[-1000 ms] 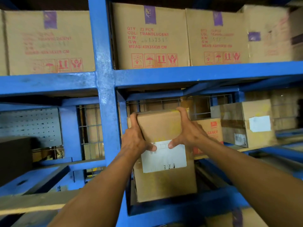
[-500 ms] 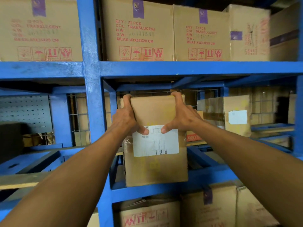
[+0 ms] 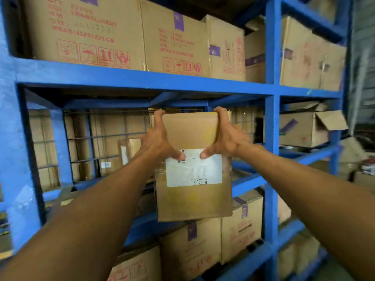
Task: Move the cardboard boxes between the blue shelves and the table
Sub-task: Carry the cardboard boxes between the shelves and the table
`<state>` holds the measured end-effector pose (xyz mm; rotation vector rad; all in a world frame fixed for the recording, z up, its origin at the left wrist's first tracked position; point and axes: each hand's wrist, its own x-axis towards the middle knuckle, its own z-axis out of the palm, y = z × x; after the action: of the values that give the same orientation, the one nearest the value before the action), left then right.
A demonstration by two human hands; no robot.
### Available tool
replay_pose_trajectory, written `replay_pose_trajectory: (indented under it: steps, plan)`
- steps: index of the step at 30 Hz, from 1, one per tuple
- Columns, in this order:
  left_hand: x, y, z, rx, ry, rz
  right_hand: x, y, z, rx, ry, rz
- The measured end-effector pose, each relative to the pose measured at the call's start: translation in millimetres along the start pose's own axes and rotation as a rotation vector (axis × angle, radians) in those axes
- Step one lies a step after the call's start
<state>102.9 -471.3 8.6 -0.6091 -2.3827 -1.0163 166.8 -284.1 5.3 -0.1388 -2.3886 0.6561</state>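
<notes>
A small cardboard box with a white label on its near face is held up in front of the middle bay of the blue shelves. My left hand grips its left side, fingers over the top edge and thumb on the label. On the opposite side my right hand grips it the same way. The box hangs in the air, clear of the shelf board.
Large printed cartons fill the top shelf. More cartons sit on the shelf below. A blue upright post stands just right of the box. An open-flapped carton sits in the right bay, behind a wire grid at the back.
The view has swung right and the box has risen with both hands, from the lower bay edge to the middle bay. Both grips stay the same.
</notes>
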Motion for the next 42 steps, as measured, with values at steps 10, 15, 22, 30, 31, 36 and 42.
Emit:
replay_pose_trajectory:
  steps: [10, 15, 22, 30, 31, 36, 42]
  plan:
    - [28, 86, 106, -0.222, -0.286, 0.272, -45, 70, -83, -0.247, 0.224, 0.333]
    - [17, 134, 148, -0.315, -0.385, 0.411, -85, 91, -117, -0.368, 0.369, 0.482]
    - [-45, 206, 193, -0.477, -0.525, 0.638, -175, 105, -153, -0.562, 0.604, 0.738]
    - [-141, 297, 219, -0.777, -0.773, 0.808, -281, 88, -209, -0.833, 0.741, 0.936]
    - [-150, 309, 220, -0.771, -0.796, 0.888, -293, 85, -218, -0.851, 0.755, 0.954]
    - [-197, 370, 210, -0.822, -0.851, 1.112, -351, 69, -253, -0.918, 0.897, 1.055]
    - [-277, 420, 189, -0.976, -0.904, 1.22, -414, 39, -269, -1.009, 1.1, 1.211]
